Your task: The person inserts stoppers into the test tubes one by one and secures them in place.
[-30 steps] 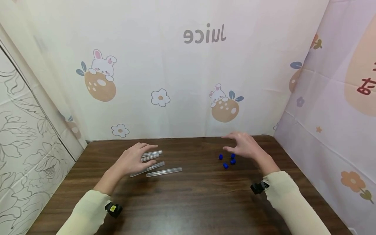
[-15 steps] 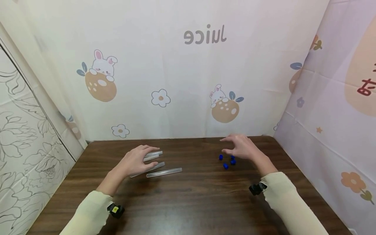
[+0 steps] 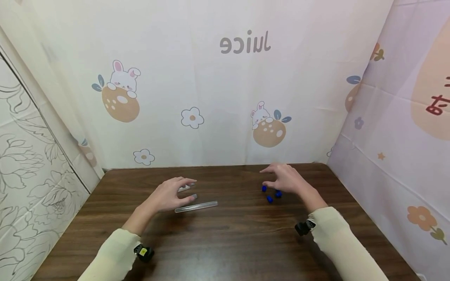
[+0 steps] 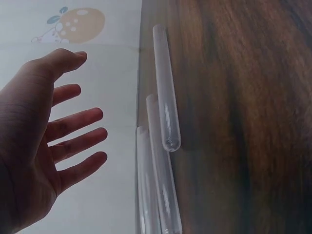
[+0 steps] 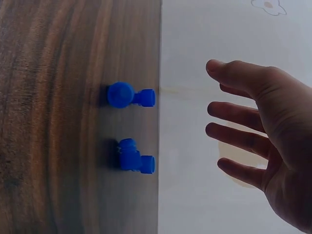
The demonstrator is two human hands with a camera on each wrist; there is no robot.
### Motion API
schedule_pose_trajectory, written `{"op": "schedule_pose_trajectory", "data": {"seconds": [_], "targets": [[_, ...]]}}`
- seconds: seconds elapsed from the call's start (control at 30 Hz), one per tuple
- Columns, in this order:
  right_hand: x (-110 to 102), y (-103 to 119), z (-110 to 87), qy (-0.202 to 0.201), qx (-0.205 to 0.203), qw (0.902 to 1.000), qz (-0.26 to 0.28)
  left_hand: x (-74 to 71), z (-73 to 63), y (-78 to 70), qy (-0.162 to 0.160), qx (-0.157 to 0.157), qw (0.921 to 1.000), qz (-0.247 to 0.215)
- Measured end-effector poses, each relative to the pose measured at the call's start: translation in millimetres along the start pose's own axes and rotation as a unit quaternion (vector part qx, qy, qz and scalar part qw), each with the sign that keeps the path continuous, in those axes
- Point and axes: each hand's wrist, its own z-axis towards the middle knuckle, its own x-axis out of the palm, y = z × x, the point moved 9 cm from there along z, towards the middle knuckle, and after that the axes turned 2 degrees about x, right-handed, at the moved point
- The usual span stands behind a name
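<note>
Several clear test tubes with rounded ends lie on the wooden table. Above them, in the head view, hovers my left hand, fingers spread and nothing in its grasp. It hides parts of the farther tubes, while the nearest test tube shows in full. On the right are several small blue caps, grouped in pairs in the right wrist view. My right hand is held over them, relaxed and holding nothing. It partly covers the blue caps at the back.
The dark wooden table ends at a pale printed curtain behind both hands. Another printed curtain hangs along the right side. A line-drawn floral panel stands on the left.
My left hand has shifted right over the tubes, covering more of them. My right hand has moved slightly left and nearer over the blue caps. Tubes and caps stay in place.
</note>
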Motion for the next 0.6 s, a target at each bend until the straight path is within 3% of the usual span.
{"op": "schedule_pose_trajectory", "data": {"seconds": [0.2,0.4,0.6], "targets": [[6.4,0.9,-0.2,0.005,-0.01,0.9999,-0.006,10.4,1.2,0.6,0.01,0.008,0.9993,-0.036],[12.8,2.2,-1.4,0.023,-0.008,0.9997,0.002,18.0,3.4,-3.6,0.016,0.036,0.9985,-0.038],[20.9,1.1,-1.1,0.037,-0.003,0.9993,0.002,25.8,6.0,-5.2,0.025,0.042,0.9976,-0.048]]}}
